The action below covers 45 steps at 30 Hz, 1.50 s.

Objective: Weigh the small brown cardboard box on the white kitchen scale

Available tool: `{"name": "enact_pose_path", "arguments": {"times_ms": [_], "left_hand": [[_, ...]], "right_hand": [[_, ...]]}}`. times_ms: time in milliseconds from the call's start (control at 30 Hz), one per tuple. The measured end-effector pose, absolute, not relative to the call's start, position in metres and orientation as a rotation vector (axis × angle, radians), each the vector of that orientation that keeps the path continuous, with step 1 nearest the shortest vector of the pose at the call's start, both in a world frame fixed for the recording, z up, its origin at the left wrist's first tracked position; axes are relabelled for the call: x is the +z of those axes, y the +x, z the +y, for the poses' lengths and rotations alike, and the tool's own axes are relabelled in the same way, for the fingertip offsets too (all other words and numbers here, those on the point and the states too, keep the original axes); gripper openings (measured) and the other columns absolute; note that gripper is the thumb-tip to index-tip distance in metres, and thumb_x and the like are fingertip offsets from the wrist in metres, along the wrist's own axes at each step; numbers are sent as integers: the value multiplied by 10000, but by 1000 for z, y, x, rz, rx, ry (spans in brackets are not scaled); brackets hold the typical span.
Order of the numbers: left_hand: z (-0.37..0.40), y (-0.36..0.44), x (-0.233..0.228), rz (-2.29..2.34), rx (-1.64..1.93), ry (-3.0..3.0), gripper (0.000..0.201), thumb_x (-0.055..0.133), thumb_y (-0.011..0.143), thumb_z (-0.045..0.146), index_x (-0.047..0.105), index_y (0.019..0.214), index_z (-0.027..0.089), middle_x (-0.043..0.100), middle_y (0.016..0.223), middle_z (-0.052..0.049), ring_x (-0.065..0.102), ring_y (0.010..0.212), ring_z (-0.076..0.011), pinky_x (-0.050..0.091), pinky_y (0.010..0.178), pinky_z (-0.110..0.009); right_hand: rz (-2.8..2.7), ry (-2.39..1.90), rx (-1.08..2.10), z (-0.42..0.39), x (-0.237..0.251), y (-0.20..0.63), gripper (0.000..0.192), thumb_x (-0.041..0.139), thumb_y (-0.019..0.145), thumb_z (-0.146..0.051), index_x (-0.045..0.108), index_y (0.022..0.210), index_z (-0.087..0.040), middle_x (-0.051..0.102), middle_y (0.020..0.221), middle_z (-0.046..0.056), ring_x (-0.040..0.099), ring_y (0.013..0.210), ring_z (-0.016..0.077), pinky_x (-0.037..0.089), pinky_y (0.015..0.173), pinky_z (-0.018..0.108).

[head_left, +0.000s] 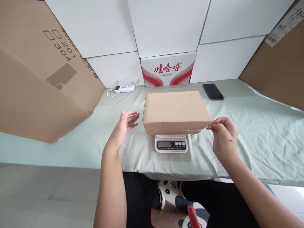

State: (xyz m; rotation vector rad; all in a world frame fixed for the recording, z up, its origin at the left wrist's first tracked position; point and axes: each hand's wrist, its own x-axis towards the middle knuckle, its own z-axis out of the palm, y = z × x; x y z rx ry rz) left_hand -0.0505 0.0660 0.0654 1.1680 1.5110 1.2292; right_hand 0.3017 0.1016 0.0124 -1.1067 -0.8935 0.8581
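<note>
A flat brown cardboard box [175,109] rests on a small white digital scale [171,144] on the pale green cloth-covered table [256,126]. My left hand [124,125] hovers open just left of the box, fingers apart, not touching it. My right hand [223,134] is at the box's front right corner, fingertips curled and touching or nearly touching that corner.
A black phone [213,91] lies at the back right. A white power strip with cable [124,88] sits at the back left. A white and red printed carton [168,69] stands behind the box. Large brown cardboard sheets lean at the left [42,79] and right [277,66].
</note>
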Motion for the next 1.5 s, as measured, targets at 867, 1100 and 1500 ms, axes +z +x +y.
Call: {"name": "enact_pose_path", "arguments": {"times_ms": [867, 1100, 1500], "left_hand": [[69, -40, 67, 1534, 1064, 1303, 942, 428, 874, 1021, 828, 1120, 205, 838, 1281, -173, 795, 1169, -393, 700, 944, -514], [72, -39, 65, 1534, 1101, 1310, 952, 411, 899, 1003, 835, 1130, 182, 838, 1277, -193, 793, 1197, -399, 706, 921, -509], [117, -14, 51, 1186, 1375, 1356, 990, 256, 986, 949, 648, 1574, 255, 596, 1720, -104, 481, 1662, -364, 382, 1377, -535]], "right_hand": [[-1224, -1128, 800, 106, -5, 292, 389, 506, 1060, -511, 738, 1318, -337, 760, 1369, 74, 716, 1254, 319, 627, 981, 524], [-1233, -1108, 794, 104, -1, 287, 418, 527, 1063, -549, 736, 1345, -322, 759, 1404, 78, 718, 1276, 317, 625, 1049, 554], [-1408, -826, 576, 146, 25, 267, 585, 550, 1052, -569, 480, 1622, -462, 491, 1734, 3, 441, 1656, 340, 383, 1364, 687]]}}
